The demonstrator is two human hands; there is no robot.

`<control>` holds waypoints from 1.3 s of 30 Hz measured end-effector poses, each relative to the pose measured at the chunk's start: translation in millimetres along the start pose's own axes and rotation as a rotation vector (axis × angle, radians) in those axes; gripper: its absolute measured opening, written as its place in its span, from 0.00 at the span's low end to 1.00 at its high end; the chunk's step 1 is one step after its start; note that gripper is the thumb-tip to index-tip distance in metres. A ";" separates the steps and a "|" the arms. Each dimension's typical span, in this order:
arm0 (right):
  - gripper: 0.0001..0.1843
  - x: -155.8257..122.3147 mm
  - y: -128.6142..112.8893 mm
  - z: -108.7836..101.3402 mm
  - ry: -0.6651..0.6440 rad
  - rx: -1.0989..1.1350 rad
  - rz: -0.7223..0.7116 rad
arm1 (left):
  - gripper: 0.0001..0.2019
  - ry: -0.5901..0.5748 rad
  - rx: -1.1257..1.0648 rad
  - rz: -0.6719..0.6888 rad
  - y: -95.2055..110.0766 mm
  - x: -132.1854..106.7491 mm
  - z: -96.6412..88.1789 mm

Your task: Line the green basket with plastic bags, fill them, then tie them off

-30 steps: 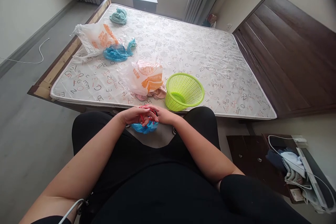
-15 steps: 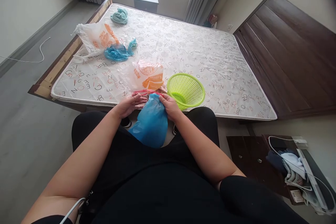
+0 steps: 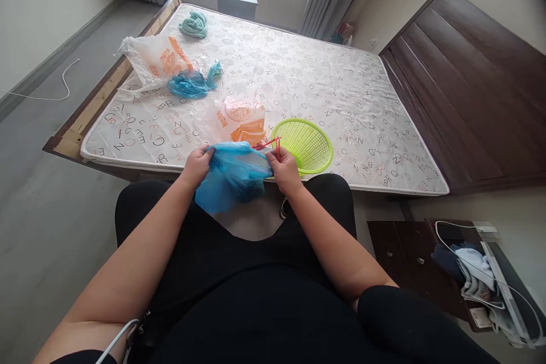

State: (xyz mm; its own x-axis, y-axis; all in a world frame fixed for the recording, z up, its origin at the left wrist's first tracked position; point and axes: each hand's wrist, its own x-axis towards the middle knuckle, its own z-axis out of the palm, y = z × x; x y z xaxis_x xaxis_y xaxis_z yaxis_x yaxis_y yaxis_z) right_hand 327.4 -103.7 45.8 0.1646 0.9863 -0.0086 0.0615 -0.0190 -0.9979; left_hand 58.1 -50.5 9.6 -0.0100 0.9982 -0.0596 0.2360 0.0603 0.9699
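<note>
My hands hold a thin blue plastic bag [image 3: 232,173] stretched sideways above the mattress's front edge. My left hand [image 3: 197,166] is shut on the bag's left side. My right hand [image 3: 285,169] pinches the bag's right side along with a red drawstring [image 3: 267,145], whose loop rises above the fingers. The bag's lower part sags over my lap. A tilted lime-green plastic basket [image 3: 305,145] lies just beyond my right hand, not touching it.
On the printed mattress [image 3: 324,91] lie white-and-orange plastic bags [image 3: 239,122] [image 3: 153,62], a crumpled blue bag [image 3: 190,84] and a teal cloth [image 3: 194,24]. A dark wooden headboard [image 3: 469,85] stands right. Folded clothes [image 3: 473,276] lie lower right.
The blue bag went from a small bunch in my hands to hanging open, and now stretches sideways. My hands have moved apart, with the red drawstring now at my right hand.
</note>
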 end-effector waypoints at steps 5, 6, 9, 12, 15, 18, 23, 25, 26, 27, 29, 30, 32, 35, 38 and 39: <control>0.20 0.1 5.5 5.9 0.015 0.069 -0.031 | 0.14 0.320 0.144 0.066 9.2 -10.4 3.8; 0.20 -0.1 7.3 8.2 0.032 0.090 -0.040 | 0.15 0.281 0.121 0.062 11.6 -13.8 7.9; 0.19 -5.8 9.8 17.6 0.002 0.059 -0.080 | 0.23 -0.115 -0.146 -0.127 14.1 -24.2 26.6; 0.18 -17.7 4.2 28.8 -0.303 -0.078 -0.152 | 0.32 -0.423 -0.420 -0.318 9.4 -32.2 46.4; 0.20 -27.2 -5.1 35.0 -0.743 -0.259 -0.218 | 0.31 -0.466 -0.442 -0.312 4.1 -34.0 53.8; 0.24 -28.3 -10.6 30.5 -0.957 -0.258 -0.183 | 0.30 -0.427 -0.301 -0.275 2.6 -30.9 47.8; 0.30 -18.5 -11.3 10.1 -0.882 -0.243 0.052 | 0.32 -0.378 -0.304 -0.268 5.3 -27.5 39.0; 0.28 -13.1 -9.6 4.1 -0.829 -0.368 0.117 | 0.32 -0.361 -0.373 -0.271 6.6 -27.3 39.6; 0.24 -10.6 -8.2 2.2 -0.788 -0.440 0.127 | 0.32 -0.344 -0.414 -0.261 7.3 -27.1 40.3; 0.21 -8.2 -6.5 0.8 -0.737 -0.508 0.125 | 0.32 -0.317 -0.452 -0.244 8.0 -26.8 40.9; 0.15 -4.6 -3.0 -0.5 -0.647 -0.601 0.139 | 0.32 -0.241 -0.497 -0.206 9.3 -26.0 41.8; 0.13 -3.7 -1.5 -0.6 -0.624 -0.617 0.154 | 0.31 -0.207 -0.503 -0.188 9.8 -25.5 42.0; 0.10 -3.5 0.4 0.1 -0.613 -0.603 0.179 | 0.30 -0.174 -0.499 -0.159 10.5 -24.9 41.7; 0.17 -6.6 1.6 3.6 -0.583 -0.523 0.183 | 0.28 -0.224 -0.463 -0.145 10.5 -25.7 41.2; 0.36 -10.6 4.8 9.5 -0.521 -0.389 0.117 | 0.27 -0.373 -0.335 -0.141 10.1 -29.5 42.1; 0.38 -11.5 6.6 11.7 -0.522 -0.350 0.091 | 0.27 -0.440 -0.288 -0.141 10.1 -31.1 42.7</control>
State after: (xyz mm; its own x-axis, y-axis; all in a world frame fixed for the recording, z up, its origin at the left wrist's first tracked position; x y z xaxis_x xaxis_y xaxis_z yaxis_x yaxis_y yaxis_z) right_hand 314.5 -113.2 38.6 -0.3117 0.9267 -0.2102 0.4027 -0.0715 -0.9125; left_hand 102.3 -81.1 11.2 0.3997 0.8882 -0.2266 -0.0147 0.2534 0.9672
